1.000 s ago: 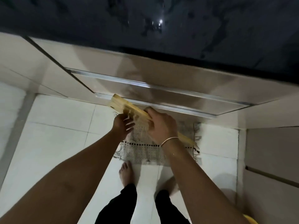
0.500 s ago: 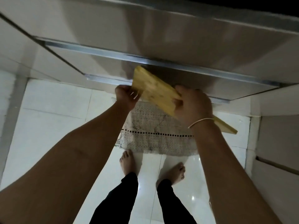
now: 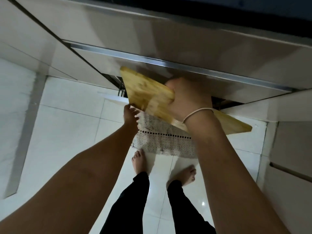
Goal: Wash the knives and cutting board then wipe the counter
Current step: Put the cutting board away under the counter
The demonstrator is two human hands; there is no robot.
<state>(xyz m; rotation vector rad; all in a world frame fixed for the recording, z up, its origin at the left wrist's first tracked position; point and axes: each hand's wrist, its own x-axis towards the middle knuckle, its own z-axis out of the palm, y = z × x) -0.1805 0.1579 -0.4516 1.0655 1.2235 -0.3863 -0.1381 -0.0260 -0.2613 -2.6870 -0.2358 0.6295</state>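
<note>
A yellow wooden cutting board (image 3: 145,92) hangs tilted in front of the lower cabinet drawers, its far corner up near the steel drawer rail. My right hand (image 3: 187,98) grips it across the middle, thumb on top, a thin bracelet at the wrist. My left hand (image 3: 130,114) is just under the board's lower left corner, fingers loosely bent, and I cannot tell whether it touches the board. No knives are in view.
Beige drawer fronts with a steel handle rail (image 3: 168,63) stand ahead; the lower drawer (image 3: 116,81) is open a crack, with dark items inside. A woven mat (image 3: 162,141) lies on white floor tiles by my bare feet. The dark counter edge (image 3: 253,14) runs along the top.
The board has swung flatter and lower toward the drawer gap. My left hand has let go of its corner and dropped below it. The lower drawer now shows a gap.
</note>
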